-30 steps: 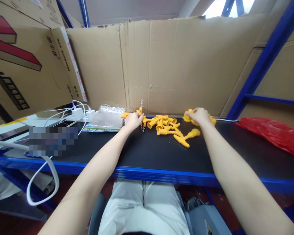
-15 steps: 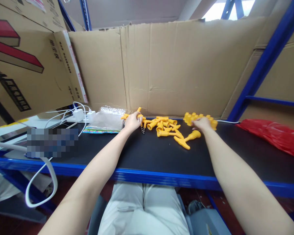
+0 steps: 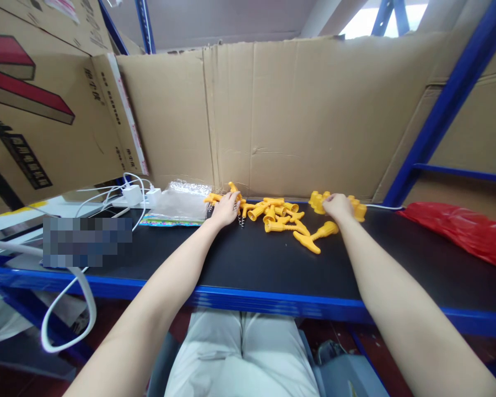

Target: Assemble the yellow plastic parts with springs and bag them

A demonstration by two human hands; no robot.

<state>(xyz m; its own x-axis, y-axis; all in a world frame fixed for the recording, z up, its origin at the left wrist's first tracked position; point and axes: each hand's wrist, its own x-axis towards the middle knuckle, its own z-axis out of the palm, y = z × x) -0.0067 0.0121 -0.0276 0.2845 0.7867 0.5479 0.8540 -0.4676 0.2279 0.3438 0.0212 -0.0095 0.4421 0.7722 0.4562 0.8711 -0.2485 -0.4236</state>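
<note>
At the left end of the yellow pieces, my left hand (image 3: pixel 225 210) is closed around a yellow corkscrew handle (image 3: pixel 232 186). More T-shaped handles with bare metal spirals lie beneath and beside it. My right hand (image 3: pixel 339 208) reaches to a cluster of upright yellow cup-shaped sleeves (image 3: pixel 359 211) at the back right, its fingers pinched on one of them; the fingertips are partly hidden. Between my hands lies a loose pile of yellow corkscrews (image 3: pixel 270 212), handles and sleeves together. Nearer me, one yellow corkscrew (image 3: pixel 314 238) lies on its side.
Clear plastic bags (image 3: pixel 179 201) lie left of the pile, beside white chargers and cables (image 3: pixel 132 194). A red plastic bag (image 3: pixel 458 229) is at the right. Cardboard (image 3: pixel 293 121) walls the back of the black tabletop (image 3: pixel 252 264), which has a blue front edge.
My left hand has tipped slightly, with the handle it holds shifting a little left. My right hand has moved slightly up and left over the sleeves, its fingers drawn together.
</note>
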